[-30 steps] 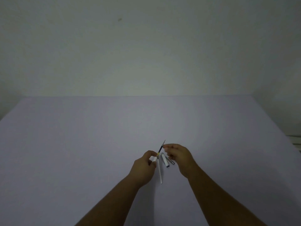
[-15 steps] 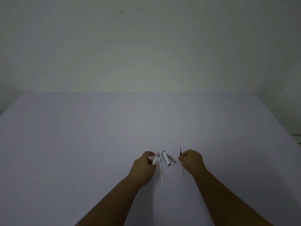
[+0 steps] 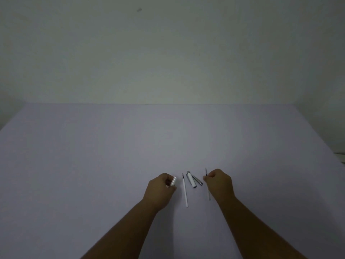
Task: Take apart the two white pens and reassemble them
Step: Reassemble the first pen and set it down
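Note:
Pen parts lie between my hands on the pale table point(image 3: 112, 156). A thin white refill point(image 3: 185, 191) with a dark tip lies flat, pointing away from me. Right of it rest a white barrel piece point(image 3: 191, 179) and a slim grey metal piece point(image 3: 197, 180), touching each other. My left hand point(image 3: 161, 189) is closed around a short white pen piece point(image 3: 173, 181), which sticks out from the fingers. My right hand point(image 3: 220, 184) pinches a second thin refill point(image 3: 206, 172); its dark tip points away and its white tail shows below the hand.
The table runs back to a plain wall point(image 3: 168, 53). Its right edge point(image 3: 317, 135) slants down toward the near right, with something pale just beyond it.
My right hand has pulled the second refill out of the white piece in my left hand and carried it right and down to the table. My left hand has hardly moved.

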